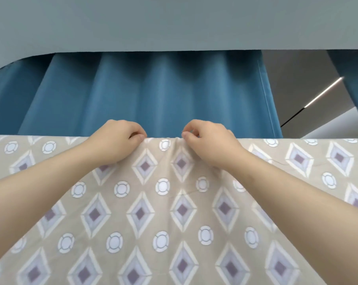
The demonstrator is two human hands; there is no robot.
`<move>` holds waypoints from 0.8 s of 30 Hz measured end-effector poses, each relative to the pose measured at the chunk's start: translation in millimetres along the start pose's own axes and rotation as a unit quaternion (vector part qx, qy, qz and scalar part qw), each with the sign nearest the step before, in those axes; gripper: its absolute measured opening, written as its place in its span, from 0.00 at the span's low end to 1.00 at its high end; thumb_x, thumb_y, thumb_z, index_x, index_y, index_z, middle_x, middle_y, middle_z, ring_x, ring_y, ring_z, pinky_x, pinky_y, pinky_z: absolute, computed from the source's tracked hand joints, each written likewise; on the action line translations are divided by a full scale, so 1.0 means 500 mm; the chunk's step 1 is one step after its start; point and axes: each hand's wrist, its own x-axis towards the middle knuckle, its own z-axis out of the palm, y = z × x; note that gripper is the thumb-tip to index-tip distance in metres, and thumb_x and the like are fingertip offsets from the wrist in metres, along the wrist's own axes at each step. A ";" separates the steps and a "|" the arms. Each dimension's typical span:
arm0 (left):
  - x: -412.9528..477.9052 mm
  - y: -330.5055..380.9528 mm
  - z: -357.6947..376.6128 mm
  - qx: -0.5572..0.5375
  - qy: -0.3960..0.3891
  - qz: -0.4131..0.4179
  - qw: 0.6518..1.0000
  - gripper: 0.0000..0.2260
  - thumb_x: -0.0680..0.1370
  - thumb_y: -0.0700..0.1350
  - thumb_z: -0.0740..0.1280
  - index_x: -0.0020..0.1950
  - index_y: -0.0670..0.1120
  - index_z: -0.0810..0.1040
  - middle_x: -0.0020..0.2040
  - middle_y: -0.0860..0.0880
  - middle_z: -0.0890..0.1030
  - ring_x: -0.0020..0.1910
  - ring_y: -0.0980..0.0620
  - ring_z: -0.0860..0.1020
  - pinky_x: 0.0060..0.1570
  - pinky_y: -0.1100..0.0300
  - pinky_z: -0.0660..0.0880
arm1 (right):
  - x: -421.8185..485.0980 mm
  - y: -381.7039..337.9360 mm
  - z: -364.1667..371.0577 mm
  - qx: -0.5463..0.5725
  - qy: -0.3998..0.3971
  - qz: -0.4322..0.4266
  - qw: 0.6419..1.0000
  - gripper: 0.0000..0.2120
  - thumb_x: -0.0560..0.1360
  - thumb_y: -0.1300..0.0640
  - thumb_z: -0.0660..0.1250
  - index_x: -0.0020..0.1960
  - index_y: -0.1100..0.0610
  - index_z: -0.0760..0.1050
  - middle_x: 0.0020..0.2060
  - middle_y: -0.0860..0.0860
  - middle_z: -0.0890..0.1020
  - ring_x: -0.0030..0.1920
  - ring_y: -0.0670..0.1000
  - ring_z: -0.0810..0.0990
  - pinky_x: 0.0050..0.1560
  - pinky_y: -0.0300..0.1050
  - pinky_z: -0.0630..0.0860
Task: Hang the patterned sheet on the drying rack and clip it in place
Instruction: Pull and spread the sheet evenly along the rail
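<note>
Hanging so far: the patterned sheet (161, 212) lay draped over a straight top line that ran across the whole view, its near side falling toward the camera. The drying rack itself was hidden under that fold, so the draping step looked largely done.
Top edge, left stretch: flat and level, with no clip showing on it.
Grip of the left hand (120, 140): fingers curled, thumb and forefinger pinching the sheet's top fold just left of the middle.
Fold between the hands: a short span with a small pucker close to the right side. The cloth seemed to be getting evened out along the bar.
Grip of the right hand (209, 140): fingers curled, thumb and forefinger pinching the same fold just right of the middle, near the other hand but apart from it.
Top edge, right stretch: level, with a faint crease below it and no clip showing.
Far side: a blue curtain (153, 95) hung in pleats behind the sheet. A gap at its right showed a lit strip (324, 92) on a grey ceiling.
Clips: none in view, neither in a hand nor on the cloth.
Left to do: as I judged it, smoothing the pucker, then fetching clips and fixing the fold. The clipping part had not begun, as far as could be seen.
</note>
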 end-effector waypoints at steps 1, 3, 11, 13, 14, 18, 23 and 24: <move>0.003 -0.009 -0.006 0.007 -0.005 0.010 1.000 0.11 0.80 0.47 0.58 0.56 0.51 0.79 0.51 0.53 0.80 0.51 0.51 0.76 0.49 0.55 0.75 | 0.006 -0.017 0.013 -0.009 -0.001 0.004 1.000 0.13 0.79 0.48 0.54 0.56 0.48 0.74 0.51 0.46 0.81 0.55 0.52 0.74 0.55 0.49 0.64; 0.007 -0.027 -0.014 0.010 -0.021 0.024 0.999 0.11 0.80 0.47 0.58 0.56 0.50 0.78 0.47 0.53 0.80 0.44 0.52 0.78 0.42 0.59 0.75 | 0.017 -0.048 0.035 -0.036 -0.005 0.008 0.999 0.12 0.79 0.49 0.54 0.55 0.48 0.75 0.50 0.46 0.81 0.56 0.52 0.74 0.54 0.49 0.62; 0.011 -0.097 -0.036 -0.076 -0.031 0.008 0.997 0.10 0.80 0.46 0.59 0.53 0.51 0.80 0.47 0.55 0.80 0.49 0.53 0.75 0.46 0.62 0.68 | 0.031 -0.092 0.042 -0.058 -0.015 0.054 0.997 0.11 0.79 0.51 0.55 0.53 0.44 0.75 0.49 0.43 0.80 0.48 0.51 0.75 0.54 0.49 0.61; 0.010 -0.105 -0.042 -0.075 -0.041 0.016 0.996 0.10 0.80 0.46 0.59 0.52 0.52 0.81 0.47 0.55 0.79 0.50 0.54 0.74 0.47 0.62 0.66 | 0.032 -0.096 0.049 -0.078 -0.012 0.045 0.996 0.12 0.80 0.51 0.53 0.54 0.45 0.75 0.49 0.44 0.81 0.49 0.53 0.75 0.52 0.49 0.60; 0.009 -0.107 -0.043 -0.074 -0.040 0.020 0.996 0.11 0.80 0.45 0.59 0.53 0.52 0.81 0.48 0.55 0.80 0.50 0.55 0.73 0.47 0.63 0.66 | 0.032 -0.097 0.052 -0.083 -0.009 0.040 0.996 0.12 0.80 0.52 0.53 0.54 0.45 0.75 0.49 0.45 0.81 0.51 0.53 0.75 0.51 0.49 0.61; 0.000 -0.099 -0.037 -0.048 -0.003 0.040 0.998 0.13 0.80 0.43 0.58 0.56 0.51 0.81 0.51 0.54 0.81 0.51 0.53 0.73 0.46 0.63 0.65 | 0.032 -0.098 0.056 -0.101 -0.004 0.019 0.995 0.12 0.80 0.55 0.52 0.55 0.50 0.74 0.51 0.50 0.80 0.55 0.55 0.72 0.52 0.50 0.64; -0.005 -0.097 -0.044 -0.032 0.005 0.043 0.999 0.13 0.81 0.44 0.57 0.56 0.50 0.80 0.51 0.53 0.81 0.54 0.51 0.74 0.47 0.62 0.66 | 0.020 -0.116 0.041 -0.128 -0.036 0.019 0.991 0.13 0.80 0.49 0.52 0.60 0.50 0.70 0.54 0.50 0.75 0.58 0.55 0.70 0.55 0.52 0.62; -0.004 -0.098 -0.052 -0.060 -0.005 0.032 0.998 0.12 0.80 0.44 0.57 0.54 0.51 0.80 0.50 0.54 0.80 0.52 0.53 0.73 0.48 0.63 0.65 | 0.017 -0.120 0.038 -0.133 -0.051 0.022 0.990 0.14 0.80 0.47 0.51 0.63 0.48 0.67 0.55 0.51 0.74 0.60 0.55 0.69 0.57 0.53 0.61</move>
